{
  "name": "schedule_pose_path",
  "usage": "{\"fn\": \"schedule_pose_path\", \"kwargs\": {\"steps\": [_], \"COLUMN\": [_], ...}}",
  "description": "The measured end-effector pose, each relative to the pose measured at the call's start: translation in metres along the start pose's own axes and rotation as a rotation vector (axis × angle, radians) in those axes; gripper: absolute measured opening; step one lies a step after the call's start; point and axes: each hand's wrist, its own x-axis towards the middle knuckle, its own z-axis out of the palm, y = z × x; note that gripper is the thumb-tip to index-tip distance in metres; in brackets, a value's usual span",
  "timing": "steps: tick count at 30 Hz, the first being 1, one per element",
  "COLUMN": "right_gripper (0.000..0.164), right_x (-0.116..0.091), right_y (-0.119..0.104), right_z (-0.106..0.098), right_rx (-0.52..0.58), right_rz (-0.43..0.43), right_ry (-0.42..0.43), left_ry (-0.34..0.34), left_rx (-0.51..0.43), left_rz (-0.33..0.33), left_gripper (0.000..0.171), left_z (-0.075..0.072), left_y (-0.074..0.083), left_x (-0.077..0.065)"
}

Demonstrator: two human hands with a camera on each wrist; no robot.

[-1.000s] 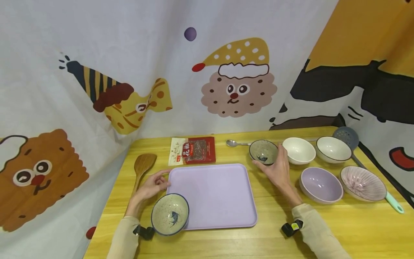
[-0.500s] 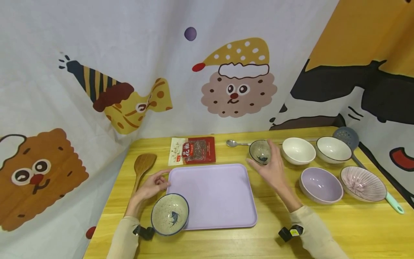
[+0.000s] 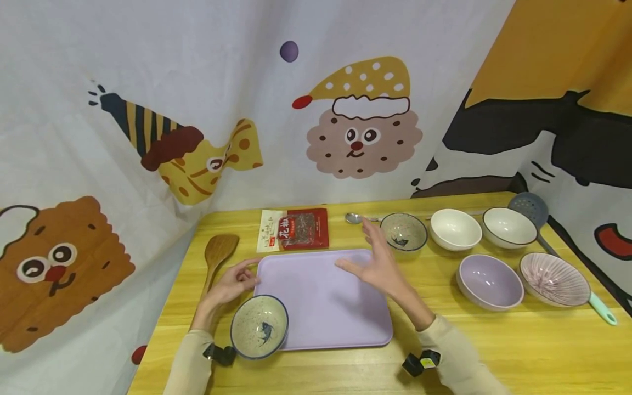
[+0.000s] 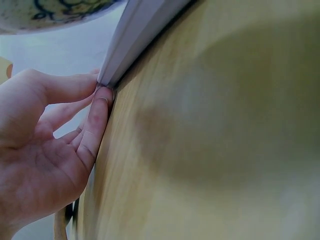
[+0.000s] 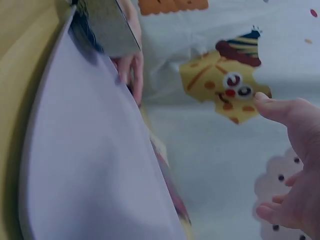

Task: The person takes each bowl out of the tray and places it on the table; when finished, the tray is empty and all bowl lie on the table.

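Observation:
My left hand [image 3: 232,283] pinches the left rim of a lilac tray [image 3: 326,302]. Thumb and fingers meet at its edge in the left wrist view, close to the table. A speckled blue-rimmed bowl [image 3: 259,327] with a blue fish inside sits over the tray's near left corner. Above the tray's right part my right hand [image 3: 377,266] hovers with fingers spread, holding nothing; the right wrist view shows thumb and fingers [image 5: 292,215] apart. A smaller speckled bowl [image 3: 403,231] with a fish stands behind and right of that hand.
A wooden spatula [image 3: 220,249] lies left of the tray. A red spice packet [image 3: 295,229] and a spoon [image 3: 353,218] are at the back. On the right stand a white bowl [image 3: 456,230], a dark-rimmed bowl [image 3: 509,229], a purple bowl [image 3: 490,282], a striped bowl [image 3: 554,278] and a skimmer [image 3: 528,208].
My right hand has let go of the small speckled bowl and moved left over the tray. That bowl stays where it was. The left hand keeps its place at the tray's edge.

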Motion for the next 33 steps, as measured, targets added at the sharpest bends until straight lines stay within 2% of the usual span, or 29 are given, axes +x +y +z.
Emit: {"fn": "schedule_pose_path", "kwargs": {"steps": [3,10,18,26,33], "right_gripper": [0.114,0.123,0.131,0.130,0.132], "right_x": [-0.002,-0.003,-0.006,-0.013,-0.022], "right_y": [-0.008,-0.024,-0.043,-0.049,-0.051], "right_z": [0.014,0.043,0.071,0.096,0.115], "right_rx": [-0.020,-0.017,0.010,-0.013,-0.047], "right_rz": [-0.016,0.028,-0.037,-0.136,-0.200], "right_ry": [-0.077,-0.260,-0.480,-0.607,-0.681], "left_ry": [0.003,0.001,0.001,-0.006,-0.015], "left_rx": [-0.010,-0.020,-0.015,-0.015,-0.025], "left_rz": [-0.003,-0.003,-0.021,-0.017,-0.007], "left_gripper": [0.055,0.055,0.056,0.054,0.054], "left_z": [0.000,0.001,-0.001,-0.001,0.000], "left_y": [0.001,0.002,0.000,0.001,0.001], "left_x": [-0.001,-0.002,-0.001,0.000,0.000]}}
